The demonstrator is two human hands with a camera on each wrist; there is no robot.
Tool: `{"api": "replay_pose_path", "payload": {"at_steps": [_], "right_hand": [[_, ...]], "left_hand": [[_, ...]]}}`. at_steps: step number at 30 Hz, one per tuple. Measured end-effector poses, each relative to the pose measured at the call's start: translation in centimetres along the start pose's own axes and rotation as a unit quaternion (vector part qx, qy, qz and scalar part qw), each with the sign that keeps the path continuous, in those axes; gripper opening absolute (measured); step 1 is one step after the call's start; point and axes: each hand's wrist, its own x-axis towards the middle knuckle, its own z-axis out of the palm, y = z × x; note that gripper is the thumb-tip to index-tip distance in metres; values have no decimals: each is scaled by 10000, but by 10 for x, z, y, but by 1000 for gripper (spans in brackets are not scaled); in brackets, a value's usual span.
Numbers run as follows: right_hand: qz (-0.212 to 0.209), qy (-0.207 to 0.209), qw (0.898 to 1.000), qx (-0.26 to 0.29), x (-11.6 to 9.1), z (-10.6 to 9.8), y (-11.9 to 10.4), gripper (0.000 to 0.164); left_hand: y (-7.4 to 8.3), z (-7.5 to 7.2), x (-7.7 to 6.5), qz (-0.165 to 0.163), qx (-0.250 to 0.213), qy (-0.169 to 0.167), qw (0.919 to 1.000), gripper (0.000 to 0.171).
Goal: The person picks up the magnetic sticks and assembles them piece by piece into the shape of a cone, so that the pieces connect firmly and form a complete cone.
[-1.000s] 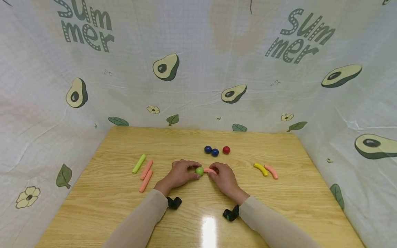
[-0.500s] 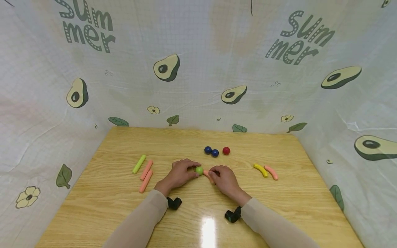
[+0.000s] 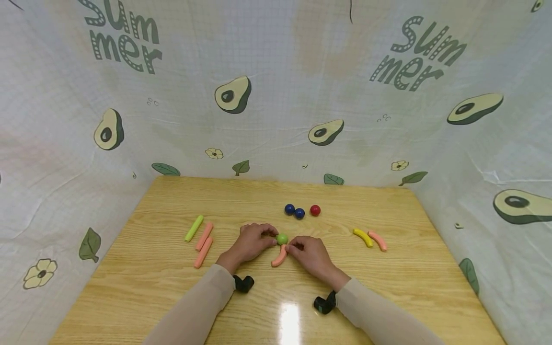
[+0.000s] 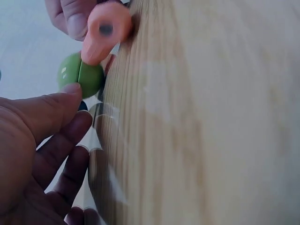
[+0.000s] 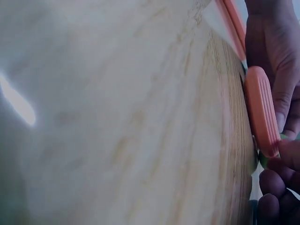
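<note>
In the head view my left hand [image 3: 254,240] has its thumb and index fingertips at the left side of a green ball [image 3: 282,239], holding it at the table's middle. The left wrist view shows the left thumb pressed on this ball [image 4: 70,75], which has a seam round it. My right hand [image 3: 312,256] pinches a curved pink rod [image 3: 279,257] near its far end, which meets the ball's near side. Its near end points toward me and shows a dark round spot in the left wrist view. Ribs run along the rod [image 5: 262,112] in the right wrist view.
Behind the hands lie two blue balls [image 3: 299,213] and a red ball [image 3: 315,210]. To the left are a straight lime-green rod [image 3: 194,228] and two straight pink rods [image 3: 203,253]. A curved yellow rod [image 3: 363,237] and another curved pink rod [image 3: 377,240] lie right. A printed cloth [image 3: 276,96] surrounds the table.
The curved pink rod has swung from the ball's right side round to its near side. My right hand moved slightly toward me with it; the green ball shifted slightly right.
</note>
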Motion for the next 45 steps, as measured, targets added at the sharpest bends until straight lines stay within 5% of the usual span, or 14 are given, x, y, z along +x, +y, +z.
{"api": "replay_pose_path", "payload": {"at_steps": [11,19,25,37,45], "right_hand": [[49,327,9993,168,4,-1,1,30],[-456,80,9983,362,11,-1,-1,43],[-661,-351,9962,439,14,-1,-2,38],[-498,-308,9977,338,6,-5,4,30],[-660,-451,9968,64,0,-7,8,27]], "left_hand": [[3,0,-16,-110,-36,-118,9999,43],[17,9,-33,-207,679,-13,9975,60],[23,15,-36,20,1082,-35,9941,45],[15,8,-40,316,1202,194,9921,18],[9,4,-40,299,919,105,9953,14]]}}
